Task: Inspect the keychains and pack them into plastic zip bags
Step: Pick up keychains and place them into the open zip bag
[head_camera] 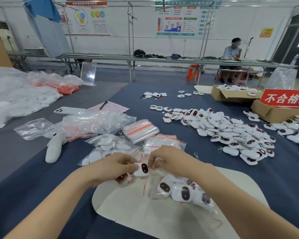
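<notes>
Pinched in the left grip [110,168]: small white rounded plastic keychain with dark oval face [142,169], turned face-up, likely for a last check. Pinching the mouth of the clear red-zipped plastic bag [151,187] with the right grip [169,160], seemingly to keep it open just beside the keychain. Lying part-filled on the cream mat [145,213] at near centre. Kept within reach on the blue cloth surface [41,187]: loose white keychain heap [231,133] to the right, stack of empty zip bags [140,130] farther off.
</notes>
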`<control>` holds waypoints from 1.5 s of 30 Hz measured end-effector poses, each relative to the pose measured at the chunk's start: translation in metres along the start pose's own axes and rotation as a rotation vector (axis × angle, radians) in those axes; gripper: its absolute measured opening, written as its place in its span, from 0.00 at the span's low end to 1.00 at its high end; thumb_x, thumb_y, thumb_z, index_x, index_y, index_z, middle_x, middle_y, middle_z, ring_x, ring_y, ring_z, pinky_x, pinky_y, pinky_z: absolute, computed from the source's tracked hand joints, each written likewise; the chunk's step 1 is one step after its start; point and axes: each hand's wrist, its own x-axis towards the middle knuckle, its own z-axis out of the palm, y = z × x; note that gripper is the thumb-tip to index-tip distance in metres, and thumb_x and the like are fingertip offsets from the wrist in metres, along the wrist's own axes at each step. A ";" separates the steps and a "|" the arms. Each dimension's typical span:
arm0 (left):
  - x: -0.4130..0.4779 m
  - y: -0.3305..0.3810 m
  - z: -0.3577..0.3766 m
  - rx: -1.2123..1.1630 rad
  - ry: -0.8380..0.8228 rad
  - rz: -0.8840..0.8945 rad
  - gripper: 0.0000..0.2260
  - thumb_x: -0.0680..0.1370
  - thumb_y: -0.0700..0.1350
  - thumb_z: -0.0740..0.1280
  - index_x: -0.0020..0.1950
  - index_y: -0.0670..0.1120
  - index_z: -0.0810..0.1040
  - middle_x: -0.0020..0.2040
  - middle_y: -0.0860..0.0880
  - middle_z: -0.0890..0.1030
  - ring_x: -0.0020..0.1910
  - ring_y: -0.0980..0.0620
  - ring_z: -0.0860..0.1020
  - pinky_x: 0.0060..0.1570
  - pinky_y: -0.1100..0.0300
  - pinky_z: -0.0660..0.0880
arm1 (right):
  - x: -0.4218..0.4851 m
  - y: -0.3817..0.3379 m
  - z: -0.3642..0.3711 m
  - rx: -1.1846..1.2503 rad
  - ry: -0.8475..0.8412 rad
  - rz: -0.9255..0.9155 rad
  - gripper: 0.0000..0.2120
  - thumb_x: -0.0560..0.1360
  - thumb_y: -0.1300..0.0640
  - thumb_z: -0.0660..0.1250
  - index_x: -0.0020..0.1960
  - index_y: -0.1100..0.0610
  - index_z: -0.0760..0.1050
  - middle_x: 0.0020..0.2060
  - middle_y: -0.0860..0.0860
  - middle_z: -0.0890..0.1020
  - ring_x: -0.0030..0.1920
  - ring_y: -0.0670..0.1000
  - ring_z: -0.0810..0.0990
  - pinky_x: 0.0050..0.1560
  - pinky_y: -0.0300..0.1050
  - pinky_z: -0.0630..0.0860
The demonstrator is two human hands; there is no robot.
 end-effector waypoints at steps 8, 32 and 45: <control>0.010 0.007 -0.004 -0.565 0.099 -0.064 0.08 0.82 0.38 0.65 0.55 0.35 0.82 0.41 0.42 0.81 0.39 0.47 0.83 0.40 0.56 0.82 | -0.006 0.004 -0.003 0.067 0.048 -0.045 0.10 0.77 0.60 0.67 0.45 0.44 0.77 0.47 0.39 0.81 0.52 0.39 0.74 0.58 0.46 0.72; 0.016 -0.020 0.046 -0.263 0.506 0.042 0.14 0.81 0.34 0.54 0.51 0.50 0.76 0.26 0.53 0.75 0.25 0.53 0.69 0.29 0.61 0.66 | -0.008 0.005 0.011 -0.190 0.136 -0.263 0.03 0.77 0.55 0.70 0.48 0.49 0.82 0.50 0.44 0.76 0.49 0.41 0.63 0.52 0.37 0.62; 0.018 -0.005 0.035 0.217 0.024 0.174 0.17 0.82 0.46 0.62 0.38 0.38 0.76 0.30 0.47 0.79 0.30 0.52 0.74 0.36 0.61 0.73 | -0.012 0.008 0.006 -0.227 0.234 -0.251 0.10 0.81 0.57 0.65 0.54 0.49 0.85 0.49 0.45 0.85 0.58 0.51 0.77 0.64 0.46 0.67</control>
